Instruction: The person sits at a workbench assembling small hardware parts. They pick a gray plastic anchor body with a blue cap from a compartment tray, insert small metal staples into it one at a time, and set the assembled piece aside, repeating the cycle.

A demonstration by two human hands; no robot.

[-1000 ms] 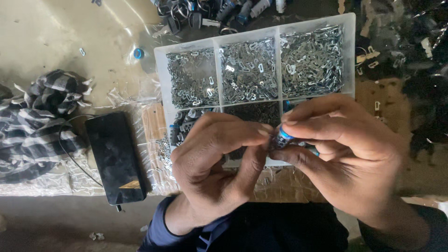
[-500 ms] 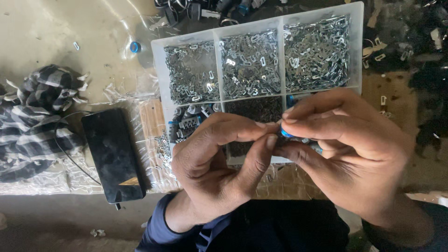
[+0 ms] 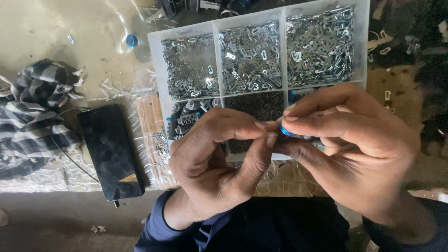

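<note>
I see a black phone [image 3: 110, 151] lying on crinkled clear plastic [image 3: 116, 88], a thin cable [image 3: 60, 147] beside it. A checked cloth [image 3: 35, 114] sits bunched at the left. A small blue cap [image 3: 132, 40] rests on the beige tabletop [image 3: 60, 28].

A single head-worn camera looks steeply down from close above at the desk [image 3: 70, 28], the compartment tray [image 3: 154, 60] near the frame's top.
</note>
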